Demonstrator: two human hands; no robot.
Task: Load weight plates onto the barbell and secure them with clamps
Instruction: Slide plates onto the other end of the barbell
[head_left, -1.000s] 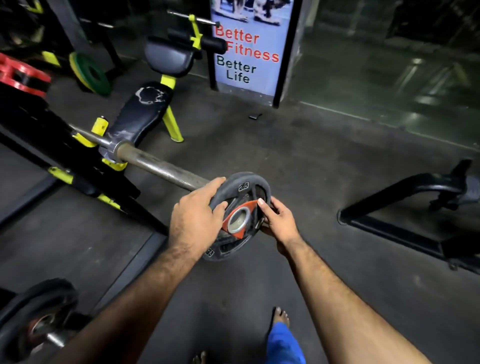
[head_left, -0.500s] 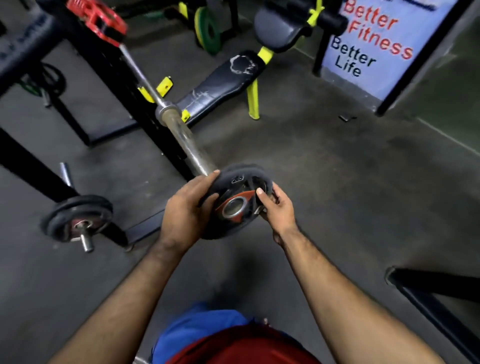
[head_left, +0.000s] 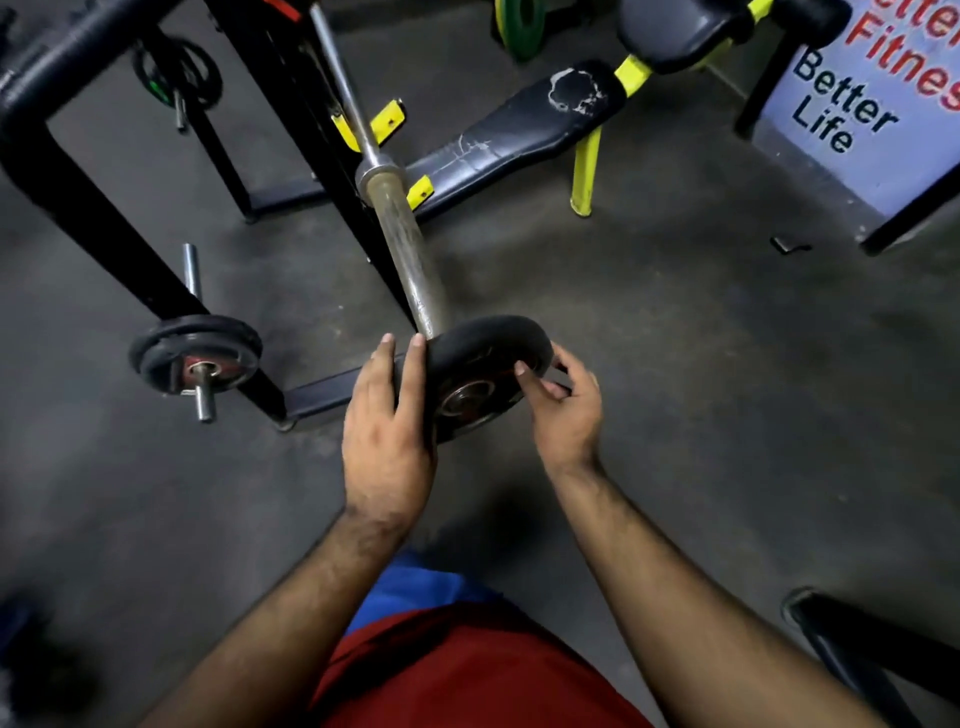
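Mid-frame: gripping round black rubber weight plate with left hand and right hand, right at the tip of worn steel barbell sleeve.

A black weight plate with a red-and-silver hub meets a dull grey barbell sleeve. Behind, a black bench on yellow legs, cracked white; a green-and-yellow plate; red shirt, blue trousers.
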